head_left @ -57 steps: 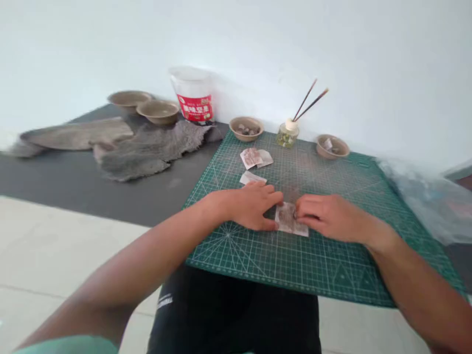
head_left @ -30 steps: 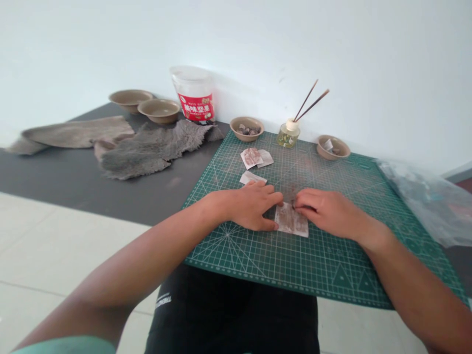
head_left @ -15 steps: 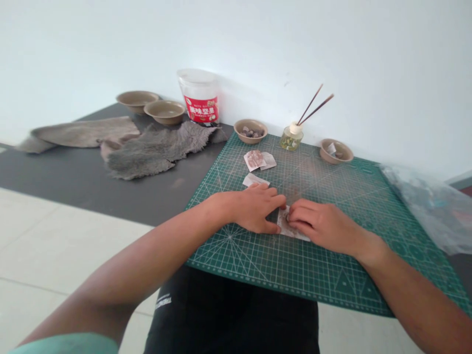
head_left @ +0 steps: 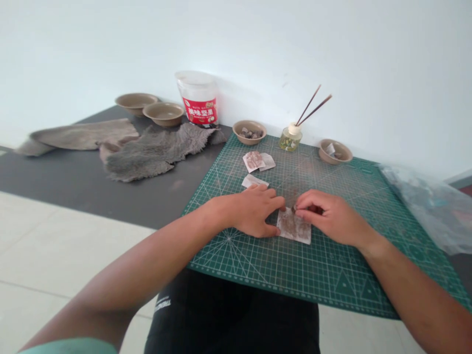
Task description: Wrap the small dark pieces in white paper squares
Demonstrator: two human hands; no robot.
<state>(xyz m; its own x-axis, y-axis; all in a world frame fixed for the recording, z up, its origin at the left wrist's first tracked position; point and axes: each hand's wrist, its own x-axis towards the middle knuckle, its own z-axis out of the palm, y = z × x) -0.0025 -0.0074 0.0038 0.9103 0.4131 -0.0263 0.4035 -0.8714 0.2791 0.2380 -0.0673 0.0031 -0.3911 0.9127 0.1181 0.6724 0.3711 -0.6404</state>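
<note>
A white square of paper (head_left: 295, 227), smeared with brown dust like used sandpaper, lies flat on the green cutting mat (head_left: 273, 263). My left hand (head_left: 256, 211) rests on the mat with fingers apart, its thumb and fingertips on the paper's left edge. Between the thumb and fingers of my right hand (head_left: 324, 216) is a small dark stone (head_left: 294, 209), at the paper's upper edge; most of it is hidden by the fingers. Behind my left hand lie a folded white paper (head_left: 254, 180) and two more pieces, one of them a brown-smeared square (head_left: 253, 161).
A bowl of small stones (head_left: 250, 132), a reed diffuser (head_left: 290, 137) and a bowl with paper scraps (head_left: 335, 151) line the back. Left are a grey cloth (head_left: 147, 155), two bowls and a red-labelled tub (head_left: 199, 101). A plastic bag (head_left: 431, 206) lies right.
My right hand has slid up across the paper to its upper edge with the stone, uncovering the brown-smeared surface. My left hand stays in place.
</note>
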